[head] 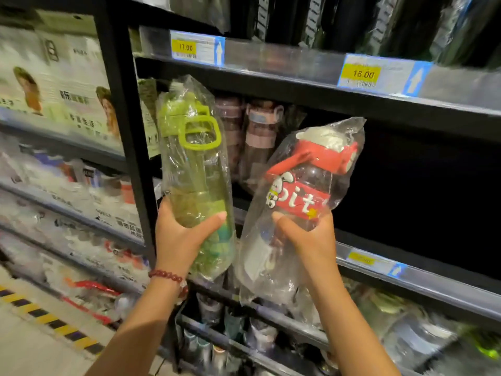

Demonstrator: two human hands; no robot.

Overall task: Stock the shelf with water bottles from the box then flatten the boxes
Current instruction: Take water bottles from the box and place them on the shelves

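Left hand point(177, 234) gripped bagged green bottle point(193, 169), upright before shelf point(423, 270); right hand point(311, 240) gripped bagged red-capped bottle point(306, 185), tilted.

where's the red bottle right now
In the head view, right of centre: the red-capped bottle, bagged in plastic, is held by the right hand, beside the green bottle.

Shelf price tags point(185, 48) read 17.00 and 18.00; red bottle point(303, 198) reads "pit".

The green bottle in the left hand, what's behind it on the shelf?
Behind the green bottle, held by the left hand, stand pinkish wrapped bottles at the back of the shelf. Whatever sits directly behind the green bottle is covered.
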